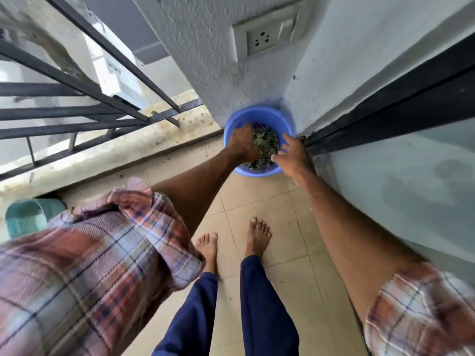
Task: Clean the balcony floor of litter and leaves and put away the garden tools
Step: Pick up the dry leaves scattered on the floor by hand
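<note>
blue tub (259, 115) sat in the wall corner (284, 98), 12 o'clock from the feet (257, 237), holding leaves (267, 146). left hand (241, 145) was in them at the tub's 9 o'clock, fingers buried, can't tell if clamped. right hand (290, 156) at 3 o'clock, fingers apart. best: pack pile down w/ flat palms so nothing spills. no legible writing anywhere.

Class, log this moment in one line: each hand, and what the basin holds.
left hand: in blue basin, on leaves | right hand: open, at basin's rim | basin: on floor, in wall corner
</note>
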